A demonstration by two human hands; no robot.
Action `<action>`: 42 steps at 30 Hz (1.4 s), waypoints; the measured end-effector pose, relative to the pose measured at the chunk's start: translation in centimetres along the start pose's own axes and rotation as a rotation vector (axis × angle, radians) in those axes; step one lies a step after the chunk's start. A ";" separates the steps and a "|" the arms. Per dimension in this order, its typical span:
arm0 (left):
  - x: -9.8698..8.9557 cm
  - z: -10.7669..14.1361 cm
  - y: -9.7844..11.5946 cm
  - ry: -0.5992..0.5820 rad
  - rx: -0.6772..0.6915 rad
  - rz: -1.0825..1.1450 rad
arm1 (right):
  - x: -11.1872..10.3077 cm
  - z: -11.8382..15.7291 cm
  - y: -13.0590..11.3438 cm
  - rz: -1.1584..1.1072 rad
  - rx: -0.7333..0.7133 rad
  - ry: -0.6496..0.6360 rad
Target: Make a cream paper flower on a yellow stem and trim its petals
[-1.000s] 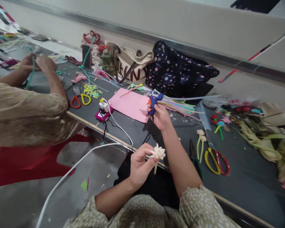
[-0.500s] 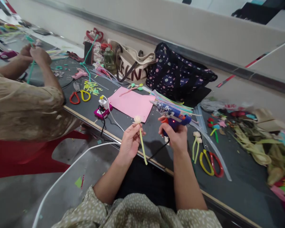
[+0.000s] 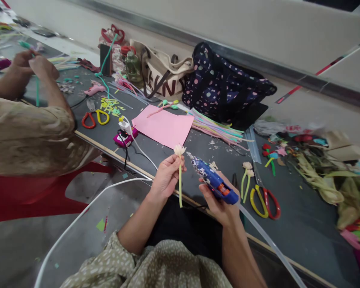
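Note:
Near the table's front edge my left hand [image 3: 167, 174] pinches a cream flower [image 3: 179, 149] with a green stem, the bloom up and the stem hanging down. My right hand [image 3: 220, 202] is wrapped round a blue glue gun [image 3: 213, 178], whose nozzle points up and left towards the bloom, a small gap away. A clear glue stick trails from the gun's back. Right of the gun lie two more cream flowers [image 3: 247, 171] with green stems. Beyond my hands is a pink sheet [image 3: 165, 126] with a small pink sprig on it.
Red-and-yellow scissors [image 3: 265, 200] lie at the right, other scissors [image 3: 96, 116] at the left. A purple power strip [image 3: 126, 138] has cables. Bags [image 3: 225, 88] and craft stems [image 3: 219, 128] are behind. Scraps [image 3: 327, 168] cover the right end. A person [image 3: 27, 132] works at the left.
My right hand has lowered the glue gun and turned it so its nozzle now faces the flower. The flower in my left hand has shifted slightly right, its stem now more upright.

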State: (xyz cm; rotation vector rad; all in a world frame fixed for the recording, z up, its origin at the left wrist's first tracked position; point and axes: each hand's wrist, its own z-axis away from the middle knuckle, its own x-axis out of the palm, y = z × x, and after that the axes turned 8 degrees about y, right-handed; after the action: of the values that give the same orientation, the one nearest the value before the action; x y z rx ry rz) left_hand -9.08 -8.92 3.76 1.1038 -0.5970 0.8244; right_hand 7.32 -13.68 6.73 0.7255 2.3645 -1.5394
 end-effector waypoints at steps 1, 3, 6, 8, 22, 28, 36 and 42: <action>0.0 -0.1 -0.1 -0.015 -0.013 0.007 | 0.1 0.1 -0.1 -0.011 -0.001 0.007; 0.0 -0.2 -0.4 -0.027 -0.032 0.020 | 0.2 0.2 -0.3 -0.018 0.000 0.020; 0.2 -0.3 -0.7 -0.008 -0.043 0.024 | 0.0 0.1 -0.2 -0.001 0.004 0.011; 0.4 -0.3 -0.8 0.006 -0.048 0.017 | -0.3 0.1 0.1 0.013 -0.017 -0.025; 1.1 -0.2 -1.3 0.050 -0.021 -0.024 | -0.4 0.5 1.5 0.012 0.025 -0.028; 1.3 -0.3 -1.3 0.038 -0.018 -0.035 | -0.4 0.5 1.5 0.042 0.006 -0.033; 1.3 -0.2 -1.2 0.052 -0.020 -0.033 | -0.4 0.6 1.4 0.063 0.058 -0.054; 1.3 -0.1 -1.1 0.049 -0.029 -0.037 | -0.5 0.6 1.4 0.064 0.045 -0.061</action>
State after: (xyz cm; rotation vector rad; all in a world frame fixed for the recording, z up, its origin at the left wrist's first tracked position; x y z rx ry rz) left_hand -7.42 -8.71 4.17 1.0625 -0.5447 0.8066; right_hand 8.37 -13.93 5.58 0.7463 2.2472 -1.5704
